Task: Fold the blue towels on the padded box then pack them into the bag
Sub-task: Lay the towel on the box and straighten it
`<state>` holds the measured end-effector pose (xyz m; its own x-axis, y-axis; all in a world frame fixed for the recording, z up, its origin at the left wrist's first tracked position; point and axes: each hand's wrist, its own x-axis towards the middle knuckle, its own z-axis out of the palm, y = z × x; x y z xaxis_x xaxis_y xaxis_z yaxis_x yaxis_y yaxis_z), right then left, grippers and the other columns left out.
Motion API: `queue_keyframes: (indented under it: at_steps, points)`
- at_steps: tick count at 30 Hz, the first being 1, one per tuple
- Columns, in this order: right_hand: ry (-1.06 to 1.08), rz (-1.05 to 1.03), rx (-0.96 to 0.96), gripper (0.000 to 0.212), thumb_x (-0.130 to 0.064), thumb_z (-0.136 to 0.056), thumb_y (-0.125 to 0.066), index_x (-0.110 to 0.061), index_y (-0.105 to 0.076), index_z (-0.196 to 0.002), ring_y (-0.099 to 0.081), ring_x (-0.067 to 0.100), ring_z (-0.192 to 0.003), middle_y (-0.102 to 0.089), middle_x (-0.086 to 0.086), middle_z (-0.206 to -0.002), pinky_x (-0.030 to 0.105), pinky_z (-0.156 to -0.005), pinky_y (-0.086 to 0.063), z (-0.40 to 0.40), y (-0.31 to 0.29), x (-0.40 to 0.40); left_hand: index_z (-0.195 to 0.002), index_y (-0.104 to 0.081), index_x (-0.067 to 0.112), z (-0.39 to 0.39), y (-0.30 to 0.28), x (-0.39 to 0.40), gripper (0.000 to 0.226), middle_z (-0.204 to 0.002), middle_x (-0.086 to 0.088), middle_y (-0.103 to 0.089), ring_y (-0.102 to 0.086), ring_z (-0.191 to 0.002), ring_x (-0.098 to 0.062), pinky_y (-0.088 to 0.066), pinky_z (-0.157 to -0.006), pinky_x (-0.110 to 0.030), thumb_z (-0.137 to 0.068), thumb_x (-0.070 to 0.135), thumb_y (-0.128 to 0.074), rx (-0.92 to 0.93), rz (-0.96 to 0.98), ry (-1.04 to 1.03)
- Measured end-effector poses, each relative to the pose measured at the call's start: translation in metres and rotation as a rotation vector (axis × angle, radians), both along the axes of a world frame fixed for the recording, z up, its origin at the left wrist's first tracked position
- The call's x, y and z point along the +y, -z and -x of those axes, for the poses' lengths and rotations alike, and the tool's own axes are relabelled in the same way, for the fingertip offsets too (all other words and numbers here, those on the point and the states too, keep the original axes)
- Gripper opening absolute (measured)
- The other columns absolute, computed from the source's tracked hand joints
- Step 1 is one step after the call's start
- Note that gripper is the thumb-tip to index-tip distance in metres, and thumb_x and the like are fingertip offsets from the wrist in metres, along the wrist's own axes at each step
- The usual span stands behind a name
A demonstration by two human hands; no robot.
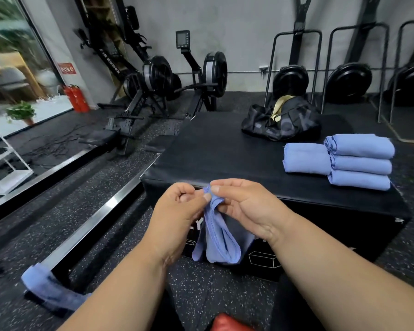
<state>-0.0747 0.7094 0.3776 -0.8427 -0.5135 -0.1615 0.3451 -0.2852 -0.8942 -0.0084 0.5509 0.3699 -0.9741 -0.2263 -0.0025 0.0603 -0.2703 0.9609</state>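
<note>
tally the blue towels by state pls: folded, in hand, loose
Folded on the box: 4, a stack of three plus one beside it
In hand: 1
Loose on the floor: 1
Total: 6

The window scene at far left smears into blur, and the red sign beside it is unreadable. The bag shows only partial lettering, its inside unseen. A red object is clipped by the bottom edge. The left forearm covers part of the floor towel.
</note>
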Motion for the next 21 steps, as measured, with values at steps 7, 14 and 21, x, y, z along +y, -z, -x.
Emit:
queue_keyframes:
  at_steps: [7, 14, 21]
  points:
    - [-0.065, 0.099, 0.031, 0.03, 0.006, -0.097, -0.049, 0.002, -0.068, -0.12, -0.068, 0.032, -0.104, -0.071, 0.03, -0.123, 0.041, -0.096, -0.054, -0.038, -0.013, 0.006, -0.086, -0.064, 0.023, -0.045, -0.015, -0.004, 0.031, -0.094, -0.018, -0.064, -0.066, -0.093, -0.031, -0.054, -0.09, -0.044, -0.073, 0.019, -0.092, 0.075, 0.183, -0.024]
    - [-0.087, 0.069, 0.163, 0.031, 0.02, -0.091, -0.058, -0.01, -0.066, -0.088, -0.066, 0.026, -0.09, -0.064, 0.017, -0.098, 0.038, -0.089, -0.059, -0.061, -0.018, 0.004, -0.088, -0.063, 0.023, -0.068, -0.026, -0.005, 0.037, -0.102, -0.034, -0.069, -0.066, -0.093, -0.031, -0.055, -0.09, -0.044, -0.066, 0.022, -0.093, 0.11, 0.185, -0.042]
    - [-0.056, -0.012, 0.254, 0.023, 0.011, -0.088, -0.072, -0.01, -0.077, -0.096, -0.071, 0.016, -0.087, -0.076, 0.009, -0.096, 0.026, -0.081, -0.061, -0.073, -0.029, 0.008, -0.087, -0.059, 0.017, -0.076, -0.029, -0.003, 0.027, -0.08, -0.009, -0.068, -0.066, -0.08, -0.017, -0.055, -0.08, -0.032, -0.087, 0.009, -0.085, 0.159, 0.222, -0.07]
